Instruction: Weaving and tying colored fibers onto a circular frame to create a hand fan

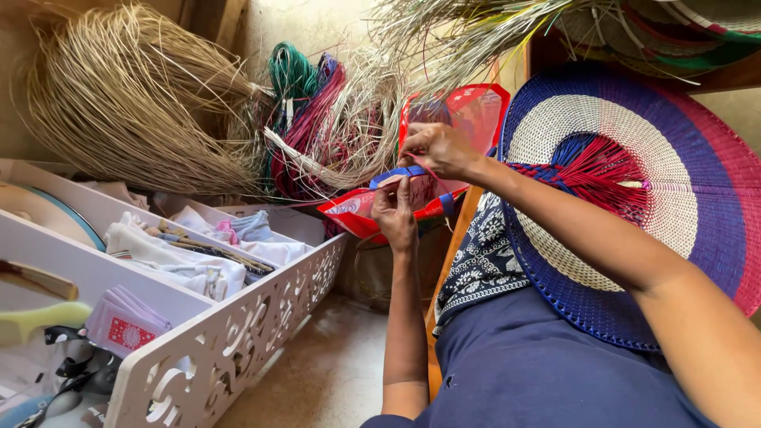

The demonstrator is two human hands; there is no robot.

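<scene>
- Head view: the left hand (394, 211) pinches the near end of a blue strip (396, 175); the right hand (438, 148) grips its far end with red strands, in front of a red bag (468, 111).
- The strip lies roughly level, long axis left to right.
- The round woven fan (634, 198) on the lap looks largely woven; its red fringe hangs loose.

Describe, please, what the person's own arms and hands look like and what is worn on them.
Both arms are bare from the upper arm down: no sleeves reach the forearms, and no watch, bracelet or glove shows. The left hand and right hand look bare too; no ring is visible on the fingers. Dark blue clothing covers the lap.
</scene>
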